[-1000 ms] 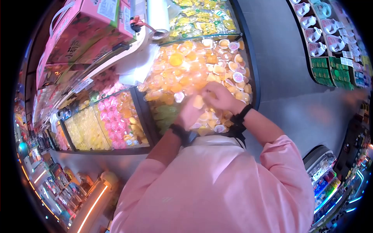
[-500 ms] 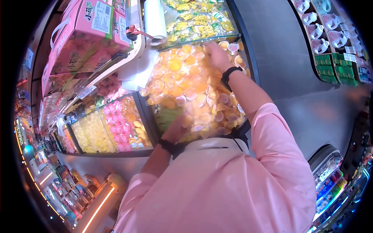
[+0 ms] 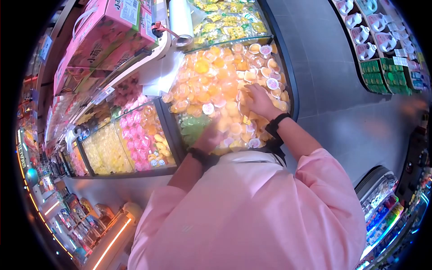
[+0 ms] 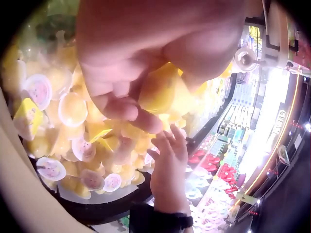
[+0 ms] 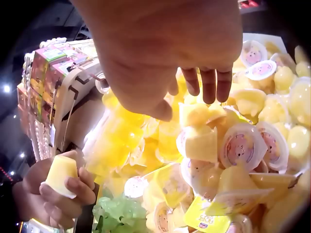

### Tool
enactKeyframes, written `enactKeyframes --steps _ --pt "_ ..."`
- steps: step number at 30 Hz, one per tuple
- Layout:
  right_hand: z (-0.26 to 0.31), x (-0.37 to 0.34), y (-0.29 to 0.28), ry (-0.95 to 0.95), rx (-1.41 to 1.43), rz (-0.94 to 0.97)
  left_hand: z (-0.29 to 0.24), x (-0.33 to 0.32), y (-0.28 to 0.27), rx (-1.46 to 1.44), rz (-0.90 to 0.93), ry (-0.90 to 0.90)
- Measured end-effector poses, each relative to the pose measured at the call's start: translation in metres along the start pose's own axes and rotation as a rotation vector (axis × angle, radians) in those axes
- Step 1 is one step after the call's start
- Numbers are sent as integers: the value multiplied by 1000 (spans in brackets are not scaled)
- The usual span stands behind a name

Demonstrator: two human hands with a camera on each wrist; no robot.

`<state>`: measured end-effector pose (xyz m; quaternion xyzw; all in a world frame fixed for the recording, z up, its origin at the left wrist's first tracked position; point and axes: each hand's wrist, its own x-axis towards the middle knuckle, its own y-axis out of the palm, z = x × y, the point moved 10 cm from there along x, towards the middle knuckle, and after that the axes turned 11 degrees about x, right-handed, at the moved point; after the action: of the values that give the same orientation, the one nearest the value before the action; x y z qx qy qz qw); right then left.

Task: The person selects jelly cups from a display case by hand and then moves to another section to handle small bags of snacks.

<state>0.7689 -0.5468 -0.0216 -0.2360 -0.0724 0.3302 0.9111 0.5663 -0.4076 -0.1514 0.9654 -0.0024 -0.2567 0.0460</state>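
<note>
My left hand [image 3: 210, 137] is over the near left of a bin of pale yellow jelly cups [image 3: 235, 118]. In the right wrist view its fingers curl round one jelly cup [image 5: 62, 174], which has a white rim. The left wrist view shows that cup between thumb and fingers too. Farther right, my right hand [image 3: 260, 101] reaches down onto the heap, its fingertips [image 5: 209, 97] at the cups and partly spread. No cup shows in its grasp. Several cups beneath have printed round lids [image 5: 239, 148]. Green jellies [image 3: 192, 127] lie beside the left hand.
A dark bin edge [image 3: 291, 85] runs along the right side. Behind are yellow-green packets [image 3: 234, 22], a plastic bag roll [image 3: 181, 20] and pink boxes [image 3: 103, 36]. Pink sweets [image 3: 135, 139] fill a compartment to the left. Bottles [image 3: 360, 36] stand on shelves across the aisle.
The hands were close together a second ago, then parted as my right hand went to the bin's far side. Now the right hand has come back nearer, to the middle right of the heap.
</note>
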Motion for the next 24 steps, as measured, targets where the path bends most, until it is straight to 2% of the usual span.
enactKeyframes --steps 1,2,4,7,8,11,12,15,17,19,20,22,23,24 --pt "-3 -1 9 39 8 44 15 4 1 28 49 -11" --pt "-6 -3 18 79 14 88 19 4 2 178 112 89" --pt "-41 -7 58 191 56 221 -5 -9 11 385 153 232" --pt "-36 -28 101 359 1 470 -33 -29 8 495 83 320" --pt "-39 -33 127 143 -197 512 -29 -33 2 491 59 316" --pt "-19 -49 141 81 -283 555 10 -50 -17 448 54 314" --pt "-18 -49 146 98 -310 553 8 -57 -17 458 35 328" --pt "10 -47 144 -112 -232 305 8 -80 -17 518 -49 375" --pt "6 -49 159 -55 -363 424 17 -87 -19 515 -66 391" --pt "-3 -55 169 -23 -500 471 59 -83 -32 340 -24 186" --pt "-5 -57 172 -16 -545 493 88 -81 -42 180 11 -16" --pt "-9 -62 178 -1 -634 537 90 -88 -40 -232 -28 -264" --pt "-8 -65 178 -10 -656 532 40 -99 -21 -484 -101 -308" --pt "-7 -67 176 -21 -682 527 13 -105 -9 -738 -172 -347"
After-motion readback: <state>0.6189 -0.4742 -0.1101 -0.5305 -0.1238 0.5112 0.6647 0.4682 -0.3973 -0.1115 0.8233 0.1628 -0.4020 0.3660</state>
